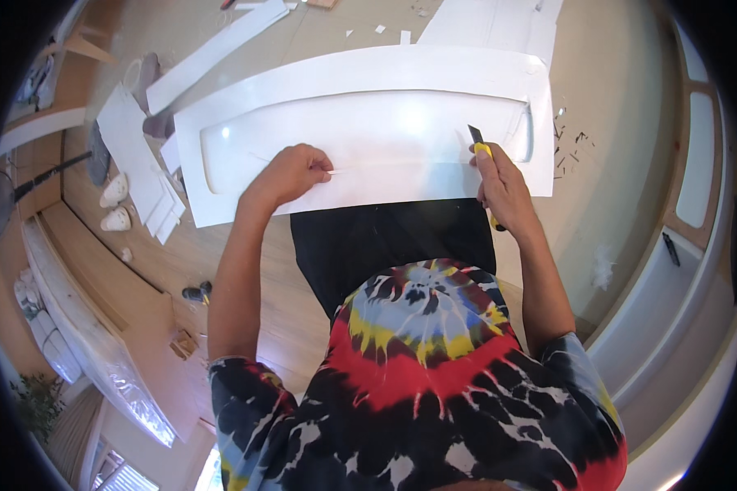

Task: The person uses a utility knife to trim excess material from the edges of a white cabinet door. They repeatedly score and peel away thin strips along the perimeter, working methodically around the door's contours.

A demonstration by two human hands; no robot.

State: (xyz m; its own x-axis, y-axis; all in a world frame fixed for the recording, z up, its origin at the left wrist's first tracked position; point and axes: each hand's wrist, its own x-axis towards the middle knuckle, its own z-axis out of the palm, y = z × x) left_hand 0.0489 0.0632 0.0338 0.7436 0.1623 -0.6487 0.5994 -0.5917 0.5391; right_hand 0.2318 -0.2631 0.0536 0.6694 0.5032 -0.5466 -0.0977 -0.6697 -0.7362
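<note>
Thumb and finger of the left hand [299,173] pinch what looks like a thin white strip [334,172]; the right hand [504,186] wraps around a yellow knife [482,149]. The white board [360,72] lies over the black trousers [393,233]. Trimming seems in hand; another cut would call for steadying the board.

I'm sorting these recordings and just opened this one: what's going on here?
The person's right hand holds a yellow utility knife with its dark blade out, while the left hand pinches a small white strip over a long white panel. More white pieces lie on the floor to the left.
</note>
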